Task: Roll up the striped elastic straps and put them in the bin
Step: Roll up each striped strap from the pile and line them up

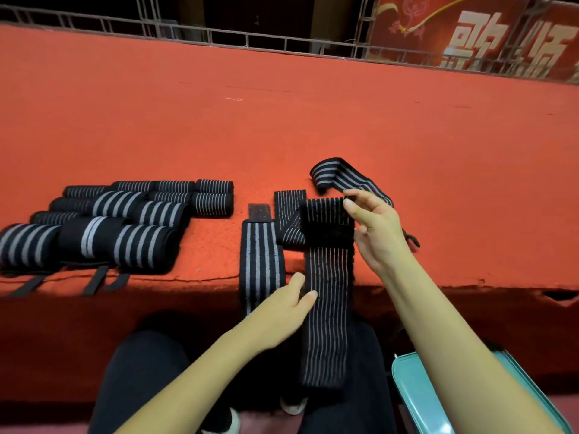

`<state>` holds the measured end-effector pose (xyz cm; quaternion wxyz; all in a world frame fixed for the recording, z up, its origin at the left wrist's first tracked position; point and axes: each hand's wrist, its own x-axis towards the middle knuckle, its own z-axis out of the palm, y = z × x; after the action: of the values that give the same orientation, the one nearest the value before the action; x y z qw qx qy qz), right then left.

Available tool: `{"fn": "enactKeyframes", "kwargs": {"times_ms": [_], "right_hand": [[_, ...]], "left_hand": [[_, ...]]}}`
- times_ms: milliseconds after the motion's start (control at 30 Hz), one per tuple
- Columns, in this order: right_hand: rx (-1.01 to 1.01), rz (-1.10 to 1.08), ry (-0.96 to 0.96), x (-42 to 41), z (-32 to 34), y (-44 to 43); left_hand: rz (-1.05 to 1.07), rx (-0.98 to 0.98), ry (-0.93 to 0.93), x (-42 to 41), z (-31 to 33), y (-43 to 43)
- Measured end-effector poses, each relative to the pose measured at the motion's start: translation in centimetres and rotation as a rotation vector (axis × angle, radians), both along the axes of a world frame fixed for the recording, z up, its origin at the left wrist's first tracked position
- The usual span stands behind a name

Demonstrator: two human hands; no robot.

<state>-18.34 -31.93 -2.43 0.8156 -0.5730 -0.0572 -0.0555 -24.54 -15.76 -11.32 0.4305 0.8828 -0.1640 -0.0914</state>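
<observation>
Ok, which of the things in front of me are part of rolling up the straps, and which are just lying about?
Part of the job:
thin-striped strap, under both hands: left hand, right hand
wide-striped strap beside it
loose strap behind
rolled straps on the left
teal bin, bottom right

Lying about:
red banner
metal railing

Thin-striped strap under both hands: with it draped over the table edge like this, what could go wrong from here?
1. The thin-striped strap hangs well past the red table edge; its free tail could pull the roll crooked or loose.
2. The right hand holds the folded top end only by the fingertips, so that fold could slip open.
3. The wide-striped strap lies right alongside, by the left hand, and could get dragged off or caught in the roll.
</observation>
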Motion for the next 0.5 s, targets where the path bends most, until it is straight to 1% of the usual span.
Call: {"fn": "enactKeyframes", "kwargs": {"times_ms": [33, 67, 133, 167, 233, 300, 367, 433, 500], "right_hand": [[0.001, 0.046, -0.001, -0.2, -0.1, 0.4], [0.01, 0.088, 0.006, -0.5, -0.1, 0.9], [0.04, 0.144, 0.026, -0.8, -0.4, 1.7], [0.054, 0.152, 0.033, -0.9, -0.6, 2.1], [0.061, 0.158, 0.028, -1.1, -0.9, 2.8], [0.044, 0.167, 0.021, -1.3, -1.3, 3.5], [0.019, 0.152, 0.009, -1.5, -1.8, 3.9], [-0.046, 0.083, -0.022, -1.3, -2.2, 4.0], [-0.078, 0.002, -0.029, -1.0, -2.2, 4.1]], "left_hand": [[0.058, -0.04, -0.026, 0.3, 0.6, 0.5], [0.146, -0.132, -0.024, 0.7, 1.5, 1.0], [0.336, -0.403, 0.015, 1.9, 3.0, 1.8], [0.399, -0.517, 0.041, 2.6, 3.6, 2.2], [0.423, -0.656, 0.077, 3.7, 4.7, 3.0], [0.405, -0.682, 0.061, 4.1, 5.8, 3.5], [0.389, -0.672, -0.009, 4.2, 6.1, 3.7], [0.362, -0.621, -0.104, 4.2, 5.9, 3.7], [0.346, -0.602, -0.135, 4.0, 5.5, 3.6]]}}
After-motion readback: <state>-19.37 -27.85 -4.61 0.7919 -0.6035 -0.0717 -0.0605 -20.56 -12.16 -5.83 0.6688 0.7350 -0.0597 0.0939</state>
